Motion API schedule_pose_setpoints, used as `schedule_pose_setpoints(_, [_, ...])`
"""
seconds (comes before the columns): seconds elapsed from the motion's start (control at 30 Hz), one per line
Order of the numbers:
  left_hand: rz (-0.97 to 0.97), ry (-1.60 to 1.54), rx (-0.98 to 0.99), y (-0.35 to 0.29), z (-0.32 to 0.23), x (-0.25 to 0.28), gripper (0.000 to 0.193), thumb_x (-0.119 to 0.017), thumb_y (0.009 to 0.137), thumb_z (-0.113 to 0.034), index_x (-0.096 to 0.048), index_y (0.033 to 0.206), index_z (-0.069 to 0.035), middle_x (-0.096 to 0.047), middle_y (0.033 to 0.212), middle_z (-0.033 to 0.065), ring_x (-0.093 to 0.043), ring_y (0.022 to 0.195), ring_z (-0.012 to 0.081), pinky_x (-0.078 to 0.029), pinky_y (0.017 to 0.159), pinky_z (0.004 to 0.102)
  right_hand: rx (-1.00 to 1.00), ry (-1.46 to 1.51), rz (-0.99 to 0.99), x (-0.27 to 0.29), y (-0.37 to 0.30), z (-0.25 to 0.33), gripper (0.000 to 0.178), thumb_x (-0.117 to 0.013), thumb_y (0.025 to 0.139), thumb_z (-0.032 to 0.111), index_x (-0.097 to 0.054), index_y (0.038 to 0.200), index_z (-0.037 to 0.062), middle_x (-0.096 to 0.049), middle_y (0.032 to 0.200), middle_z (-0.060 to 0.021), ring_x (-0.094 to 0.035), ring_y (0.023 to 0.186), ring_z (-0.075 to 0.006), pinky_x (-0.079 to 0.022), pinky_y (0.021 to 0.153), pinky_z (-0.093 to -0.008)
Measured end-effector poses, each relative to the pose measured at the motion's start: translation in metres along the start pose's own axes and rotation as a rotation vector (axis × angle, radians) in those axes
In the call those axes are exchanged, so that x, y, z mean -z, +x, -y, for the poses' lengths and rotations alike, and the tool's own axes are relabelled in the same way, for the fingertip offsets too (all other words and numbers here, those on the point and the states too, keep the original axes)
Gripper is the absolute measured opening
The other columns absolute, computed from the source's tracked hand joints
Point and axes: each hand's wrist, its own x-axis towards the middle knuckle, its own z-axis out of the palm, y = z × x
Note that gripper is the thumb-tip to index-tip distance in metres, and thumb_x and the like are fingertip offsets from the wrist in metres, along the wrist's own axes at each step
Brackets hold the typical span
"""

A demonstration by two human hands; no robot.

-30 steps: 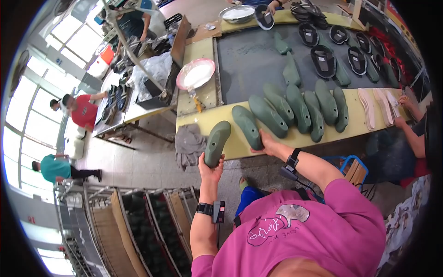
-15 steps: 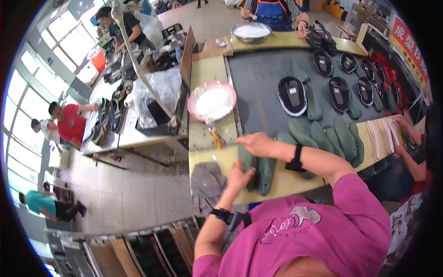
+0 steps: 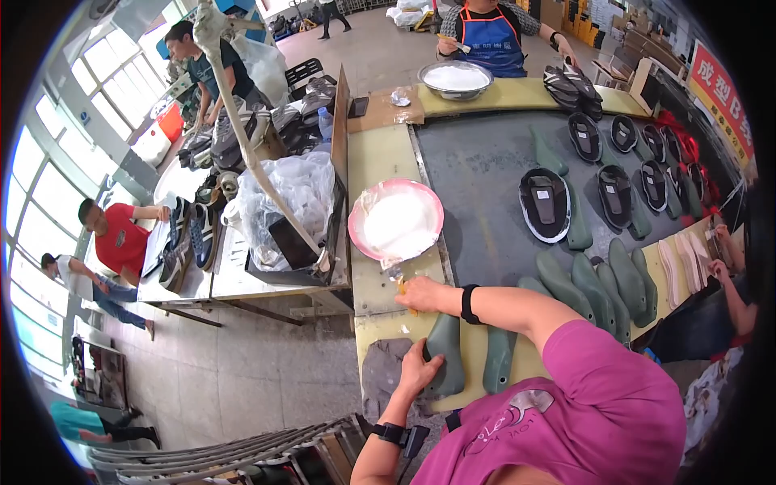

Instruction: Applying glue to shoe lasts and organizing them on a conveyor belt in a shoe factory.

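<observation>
My left hand (image 3: 416, 373) grips a dark green shoe last (image 3: 447, 360) that lies on the yellow-green bench edge (image 3: 380, 319), next to a grey rag (image 3: 381, 373). My right hand (image 3: 422, 294) reaches left across the bench and holds a small yellow-handled brush (image 3: 402, 283) just below a pink bowl (image 3: 396, 221) of white paste. A black band sits on my right wrist, a watch on my left. A second green last (image 3: 497, 360) lies right of the first.
Several green lasts (image 3: 602, 283) and black soles (image 3: 546, 204) lie on the dark belt (image 3: 477, 186). A metal bowl (image 3: 455, 79) stands at the far end by a person in a blue apron. A bagged tray (image 3: 283, 210) and shoes sit on the left table.
My right hand has swung left from the lasts to the brush below the pink bowl. My left hand has set the last down on the bench and holds it there.
</observation>
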Motion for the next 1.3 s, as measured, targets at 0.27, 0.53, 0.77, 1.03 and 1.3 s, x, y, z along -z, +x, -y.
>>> schedule_pose_setpoints(0.27, [-0.120,0.442,0.203,0.042,-0.038,-0.031,0.063,-0.069,0.058,-0.040,-0.049,0.101,0.001,-0.059,0.095,0.0248,-0.058,0.090,0.0390,-0.046,0.078,0.0431,0.102,0.288,-0.562,0.094,-0.074,-0.029,0.031,-0.053,0.077,0.014,-0.055,0.106,0.0071,-0.054,0.078,-0.0091,-0.058,0.072,-0.0264,-0.048,0.055,-0.0357])
schedule_pose_setpoints(0.53, [0.130,-0.335,0.073,0.043,-0.095,0.016,0.057,-0.067,0.059,-0.018,-0.050,0.107,0.008,-0.061,0.090,0.0138,-0.060,0.079,0.0200,-0.049,0.072,0.0312,-0.236,0.744,-0.703,0.145,-0.243,-0.061,0.014,-0.058,0.077,0.002,-0.061,0.090,0.0021,-0.063,0.078,-0.0122,-0.061,0.067,-0.0237,-0.047,0.059,-0.0302])
schedule_pose_setpoints(0.77, [0.313,-0.299,0.024,0.047,-0.147,-0.037,0.058,-0.067,0.058,-0.017,-0.050,0.108,0.007,-0.060,0.094,0.0120,-0.058,0.081,0.0184,-0.048,0.074,0.0300,-0.201,0.949,-0.762,0.160,-0.285,-0.059,0.013,-0.056,0.081,0.007,-0.060,0.092,0.0037,-0.061,0.071,-0.0075,-0.057,0.060,-0.0161,-0.045,0.057,-0.0279])
schedule_pose_setpoints(1.03, [0.452,-0.505,0.087,0.088,-0.166,-0.083,0.060,-0.066,0.061,-0.018,-0.045,0.112,0.006,-0.058,0.094,0.0135,-0.059,0.080,0.0206,-0.050,0.070,0.0329,-0.626,1.351,-0.573,0.117,-0.328,-0.083,0.011,-0.053,0.083,0.011,-0.062,0.085,0.0042,-0.057,0.060,-0.0020,-0.053,0.055,-0.0072,-0.043,0.052,-0.0258])
schedule_pose_setpoints(1.3, [0.312,-0.370,0.153,0.220,-0.145,-0.095,0.057,-0.068,0.062,-0.019,-0.047,0.108,0.007,-0.058,0.090,0.0144,-0.059,0.074,0.0217,-0.050,0.065,0.0327,-0.678,0.824,-0.641,0.081,-0.389,-0.055,0.009,-0.058,0.082,0.009,-0.057,0.089,0.0026,-0.058,0.078,-0.0147,-0.058,0.072,-0.0319,-0.046,0.061,-0.0373])
